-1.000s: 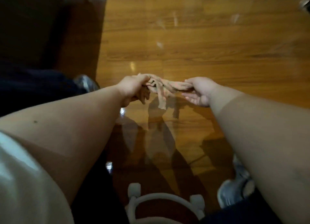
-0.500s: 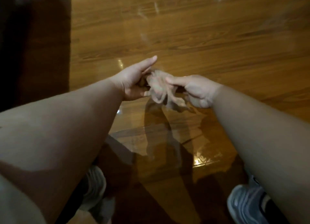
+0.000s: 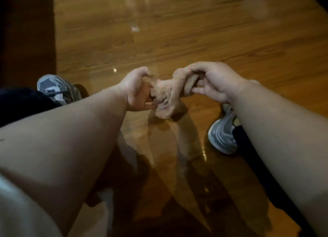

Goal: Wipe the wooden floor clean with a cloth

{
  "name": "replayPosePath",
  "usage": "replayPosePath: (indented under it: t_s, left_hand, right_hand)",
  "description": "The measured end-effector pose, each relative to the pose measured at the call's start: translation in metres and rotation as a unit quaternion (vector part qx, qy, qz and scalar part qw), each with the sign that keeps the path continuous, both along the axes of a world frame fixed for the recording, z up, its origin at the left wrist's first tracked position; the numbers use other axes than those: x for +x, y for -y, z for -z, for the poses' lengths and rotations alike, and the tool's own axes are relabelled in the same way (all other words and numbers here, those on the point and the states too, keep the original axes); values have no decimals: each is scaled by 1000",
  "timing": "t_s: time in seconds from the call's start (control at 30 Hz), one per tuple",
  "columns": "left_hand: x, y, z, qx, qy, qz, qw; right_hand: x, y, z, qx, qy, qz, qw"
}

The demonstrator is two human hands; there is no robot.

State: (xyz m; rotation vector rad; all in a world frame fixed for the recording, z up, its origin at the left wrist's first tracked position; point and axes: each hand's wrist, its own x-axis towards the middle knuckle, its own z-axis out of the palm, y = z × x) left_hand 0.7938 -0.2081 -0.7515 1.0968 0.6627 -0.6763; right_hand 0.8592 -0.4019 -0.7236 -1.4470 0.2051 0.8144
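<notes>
Cloth (image 3: 168, 94) at frame centre over floor (image 3: 177, 41), gripped between left hand (image 3: 136, 93) just left of it and right hand (image 3: 214, 82) just right and slightly higher; first shoe (image 3: 55, 87) on floor at mid-left, above left forearm (image 3: 79, 126); second shoe (image 3: 223, 135) right of centre, below right hand, partly behind right forearm (image 3: 275, 121).

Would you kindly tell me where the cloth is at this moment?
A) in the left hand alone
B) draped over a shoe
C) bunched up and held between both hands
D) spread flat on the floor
C: the crumpled cloth spans from the left hand to the right hand, both gripping it above the wooden floor.
</notes>
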Motion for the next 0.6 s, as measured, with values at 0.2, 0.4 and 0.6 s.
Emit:
replayPosePath:
  t_s: [0.2,0.4,0.6]
  left_hand:
    - [-70,79,-26,49,89,-131,986]
    - [-118,100,-84,129,95,-63,985]
    - [-129,118,-165,204,8,173,964]
  right_hand:
    - [-83,69,-32,97,-20,80,992]
    - [-142,134,-82,70,11,156,985]
    - [-168,188,-140,-31,120,208,970]
